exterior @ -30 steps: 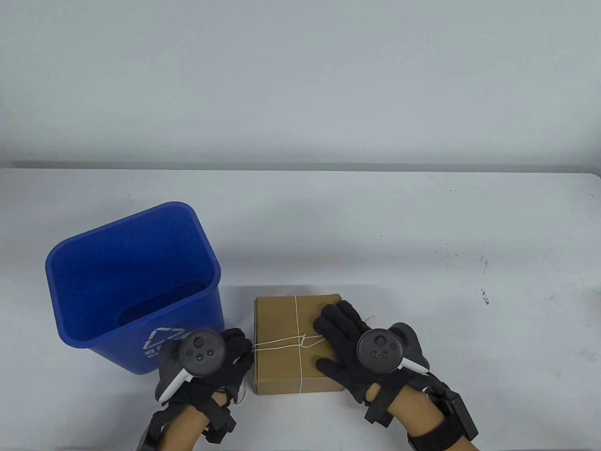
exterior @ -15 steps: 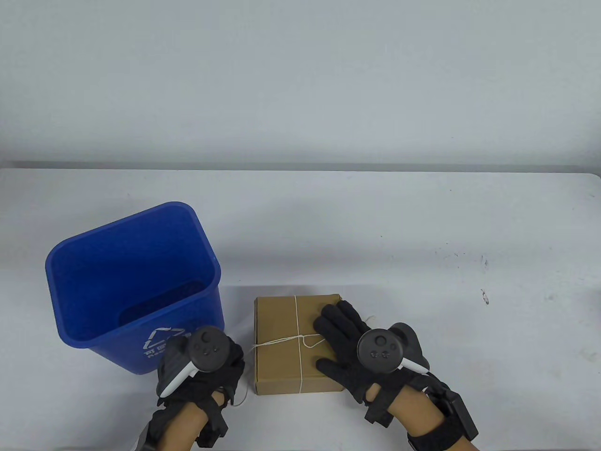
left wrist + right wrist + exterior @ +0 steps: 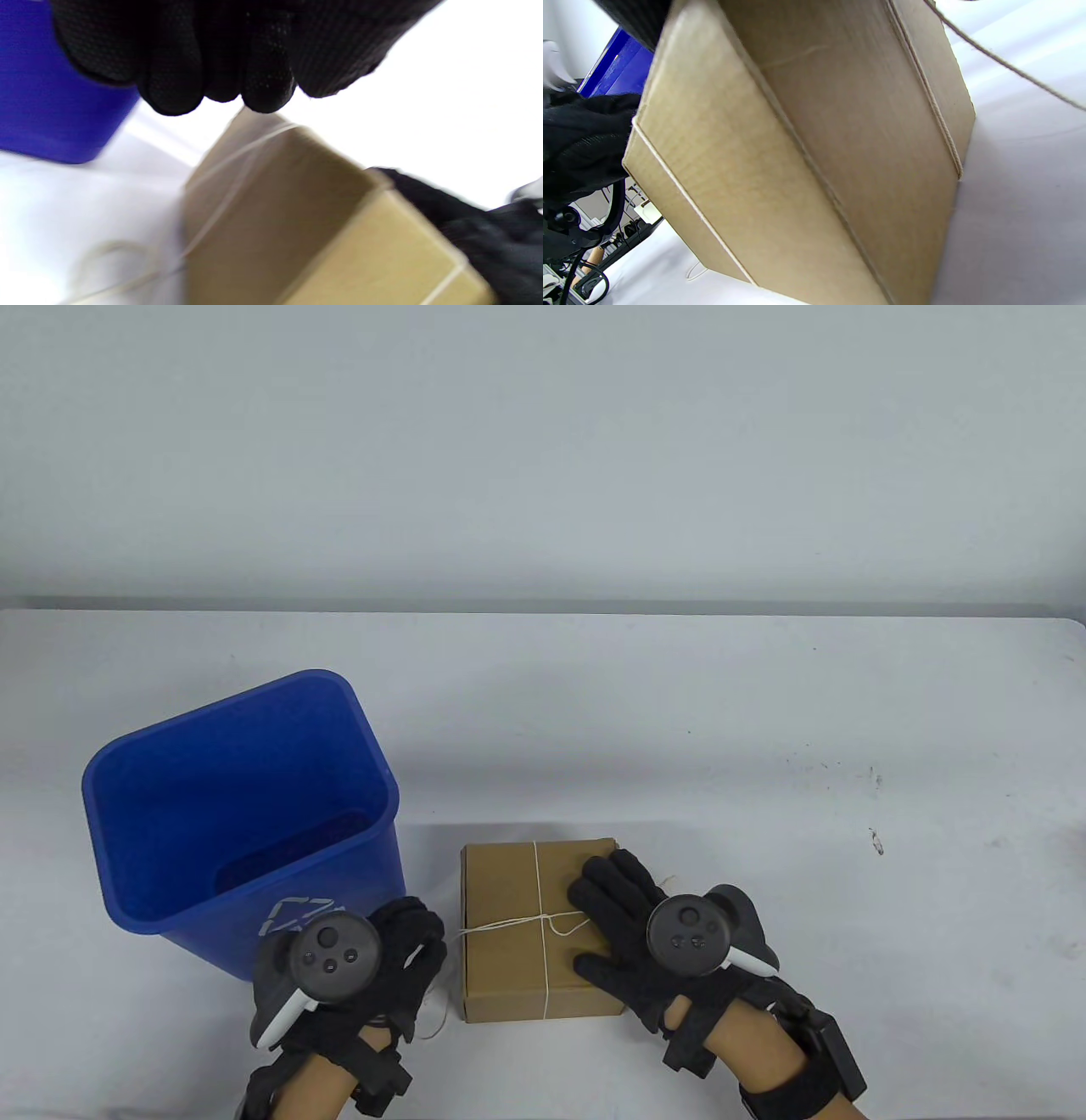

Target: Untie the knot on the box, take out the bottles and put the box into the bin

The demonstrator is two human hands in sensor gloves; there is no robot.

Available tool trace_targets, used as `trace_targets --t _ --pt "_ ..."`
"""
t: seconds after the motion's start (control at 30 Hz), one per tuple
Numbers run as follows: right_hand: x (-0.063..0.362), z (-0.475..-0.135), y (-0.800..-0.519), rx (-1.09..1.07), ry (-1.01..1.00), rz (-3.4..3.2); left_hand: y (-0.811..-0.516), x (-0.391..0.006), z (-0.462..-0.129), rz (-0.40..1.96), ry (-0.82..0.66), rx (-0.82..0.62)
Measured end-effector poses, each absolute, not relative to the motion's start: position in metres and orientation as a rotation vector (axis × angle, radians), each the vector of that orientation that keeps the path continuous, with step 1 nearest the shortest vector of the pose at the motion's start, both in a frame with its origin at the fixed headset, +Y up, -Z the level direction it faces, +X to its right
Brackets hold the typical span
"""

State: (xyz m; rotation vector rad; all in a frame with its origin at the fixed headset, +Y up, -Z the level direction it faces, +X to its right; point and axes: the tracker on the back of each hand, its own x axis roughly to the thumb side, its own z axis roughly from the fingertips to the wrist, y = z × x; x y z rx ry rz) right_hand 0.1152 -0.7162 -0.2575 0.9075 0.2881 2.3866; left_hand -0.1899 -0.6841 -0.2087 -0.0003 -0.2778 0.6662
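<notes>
A brown cardboard box (image 3: 509, 959) lies near the table's front edge, bound crosswise with thin white string (image 3: 501, 926) knotted on top (image 3: 556, 923). My right hand (image 3: 615, 899) lies flat on the right part of the lid, fingers straight. My left hand (image 3: 416, 942) is just left of the box, its fingers (image 3: 263, 84) curled and pinching a string end that runs to the knot. Slack string loops on the table under that hand (image 3: 437, 1022). The right wrist view shows the box side (image 3: 818, 127) close up. No bottles show.
A blue bin (image 3: 386, 763) stands open to the left of the box, right behind my left hand, and shows in the left wrist view too (image 3: 51, 106). White table spreads behind and to the right of the box.
My left hand has drawn back to the left and toward the front edge, turning at the wrist, with the string still in its fingers. The right hand and the box stay put.
</notes>
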Motion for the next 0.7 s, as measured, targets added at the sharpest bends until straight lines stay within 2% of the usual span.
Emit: trace_targets --t 0.17,0.47,0.63,0.7 --pt "0.114 -0.258 -0.713 0.894 0.269 2.413 -0.683 -0.162 -0.206 0.636 -0.450 0.074" --pt "0.114 -0.261 -0.708 0.825 0.218 2.407 -0.684 -0.121 -0.229 0.462 -0.490 -0.072" --pt "0.112 -0.266 -0.700 0.743 0.112 2.423 -0.697 -0.115 -0.234 0.384 -0.516 -0.145" --pt "0.108 -0.267 -0.696 0.718 0.088 2.455 -0.699 -0.118 -0.233 0.424 -0.513 -0.115"
